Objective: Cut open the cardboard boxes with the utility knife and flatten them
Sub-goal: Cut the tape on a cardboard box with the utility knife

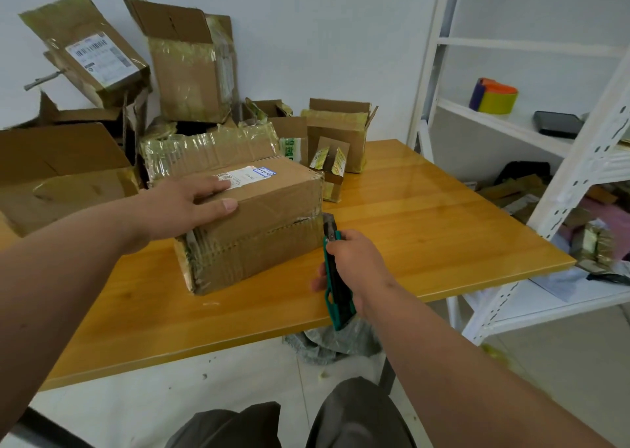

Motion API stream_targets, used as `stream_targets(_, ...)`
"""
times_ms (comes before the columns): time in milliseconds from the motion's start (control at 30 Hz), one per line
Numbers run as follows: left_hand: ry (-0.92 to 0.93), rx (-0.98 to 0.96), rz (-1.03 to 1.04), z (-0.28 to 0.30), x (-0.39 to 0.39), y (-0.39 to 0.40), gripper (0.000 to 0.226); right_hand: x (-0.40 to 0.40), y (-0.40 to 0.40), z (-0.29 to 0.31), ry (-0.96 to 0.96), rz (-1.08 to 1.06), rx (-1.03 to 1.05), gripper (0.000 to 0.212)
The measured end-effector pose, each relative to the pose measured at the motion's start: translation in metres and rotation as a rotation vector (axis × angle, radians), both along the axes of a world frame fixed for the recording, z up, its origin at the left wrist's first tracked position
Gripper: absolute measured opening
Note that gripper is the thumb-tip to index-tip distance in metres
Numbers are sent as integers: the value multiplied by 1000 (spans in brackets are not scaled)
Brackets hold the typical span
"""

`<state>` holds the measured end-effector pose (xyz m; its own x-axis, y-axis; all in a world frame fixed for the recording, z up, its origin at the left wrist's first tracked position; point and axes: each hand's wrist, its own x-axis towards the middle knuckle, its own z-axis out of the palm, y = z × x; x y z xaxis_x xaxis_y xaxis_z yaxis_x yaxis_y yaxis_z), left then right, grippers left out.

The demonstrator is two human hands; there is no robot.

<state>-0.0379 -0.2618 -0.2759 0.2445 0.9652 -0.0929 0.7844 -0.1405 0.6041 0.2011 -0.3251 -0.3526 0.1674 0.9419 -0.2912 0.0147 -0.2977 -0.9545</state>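
Head view, near edge: dark trousers [358, 417] seen at bottom of frame, pale floor below.
Rt hand [354, 263]: curled round green utility knife [335, 273]; handle gripped, butt end sticking out below wrist, blade end pointed up & away at rt end of box.
Knife tip: right at box's rt corner, by a torn tape seam; actual contact can't be told.
Lt hand [185, 205]: laid flat on top of box w/ fingers straight, thumb pressed on front upper edge; nothing pinched.
Cardboard box [252, 232]: closed, taped, lying on yellow wooden table [426, 229] near front edge; white shipping label [243, 176] on top face, partly covered by lt fingers.
Under table: crumpled grey plastic bag [327, 342] seen on floor.
Behind box: opened & crushed boxes piled at back left [191, 72], some tilted vs wall; smaller open boxes [335, 134] at mid-back of table.
Far rt: white metal shelving [559, 188]; coloured tape rolls [494, 96] & dark flat item [557, 123] held on a shelf; cardboard scraps on lower level.
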Motion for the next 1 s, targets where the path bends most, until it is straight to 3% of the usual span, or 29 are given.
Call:
stream_targets(67, -25, 8, 7, -1, 3, 1, 82, -1, 3, 0, 2, -5, -9, 20)
stream_targets(533, 10, 103, -31, -5, 13, 2, 61, -54, 7, 6, 225, -117, -8, 20)
stream_targets(767, 16, 105, -36, -8, 11, 3, 63, -90, -5, 6, 246, 49, -35, 10)
stream_targets(833, -60, 25, -53, -5, 4, 4, 68, -85, -7, 7, 209, 81, -38, 14)
stream_targets(933, -211, -149, -77, 3, -15, 5, 111, -68, -10, 9, 109, 133, -27, 14)
stream_targets(1000, -233, -156, -102, 6, -23, 5, 121, -64, -12, 12, 92, 145, -19, 13)
